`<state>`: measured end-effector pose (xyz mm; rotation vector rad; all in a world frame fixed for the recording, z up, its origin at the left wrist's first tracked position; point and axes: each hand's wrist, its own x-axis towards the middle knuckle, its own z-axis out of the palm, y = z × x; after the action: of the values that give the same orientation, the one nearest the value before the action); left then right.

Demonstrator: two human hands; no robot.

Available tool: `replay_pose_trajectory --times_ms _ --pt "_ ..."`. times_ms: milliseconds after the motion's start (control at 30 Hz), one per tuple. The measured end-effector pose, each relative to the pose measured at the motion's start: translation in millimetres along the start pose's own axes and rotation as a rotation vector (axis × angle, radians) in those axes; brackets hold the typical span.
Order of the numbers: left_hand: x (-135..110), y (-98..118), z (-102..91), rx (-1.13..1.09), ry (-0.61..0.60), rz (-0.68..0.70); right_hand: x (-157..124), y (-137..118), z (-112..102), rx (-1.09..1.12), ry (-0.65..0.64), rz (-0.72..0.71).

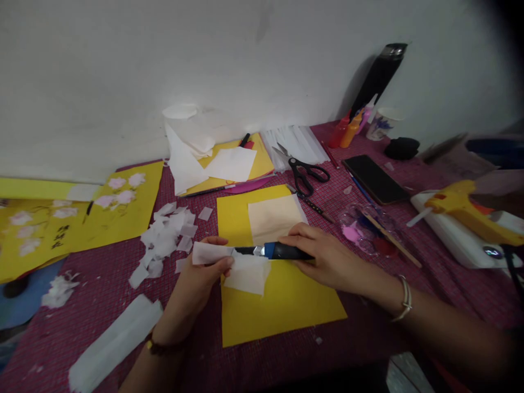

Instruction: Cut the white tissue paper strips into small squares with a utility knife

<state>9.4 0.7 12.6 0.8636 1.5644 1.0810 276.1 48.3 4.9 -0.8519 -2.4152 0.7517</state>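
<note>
My right hand (323, 254) grips a utility knife (289, 251) with a dark handle and a blue collar. Its blade points left and lies against a folded piece of white paper (210, 253). My left hand (202, 281) pinches that paper between thumb and fingers. Below the blade, a white flap of paper (248, 275) hangs over a yellow sheet (282, 305). A cream square of paper (276, 215) lies on the upper part of the yellow sheet. Left of my left hand is a heap of small white paper pieces (166, 234).
Black-handled scissors (305, 172) and a phone (376, 179) lie behind my hands. To the right are a paint palette (362, 234) and a yellow glue gun (462, 202). Yellow sheets with pink flowers (123, 196) lie left. A folded white paper strip (117, 341) is at front left.
</note>
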Motion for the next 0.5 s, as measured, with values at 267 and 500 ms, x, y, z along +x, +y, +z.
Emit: replay_pose_trajectory --times_ms 267,500 --pt "-0.5 -4.5 4.3 -0.011 0.032 0.042 -1.6 4.2 2.7 -0.018 0.030 0.029" --pt "2.7 -2.0 8.8 -0.121 0.047 0.031 -0.8 2.4 3.2 -0.009 0.040 0.030"
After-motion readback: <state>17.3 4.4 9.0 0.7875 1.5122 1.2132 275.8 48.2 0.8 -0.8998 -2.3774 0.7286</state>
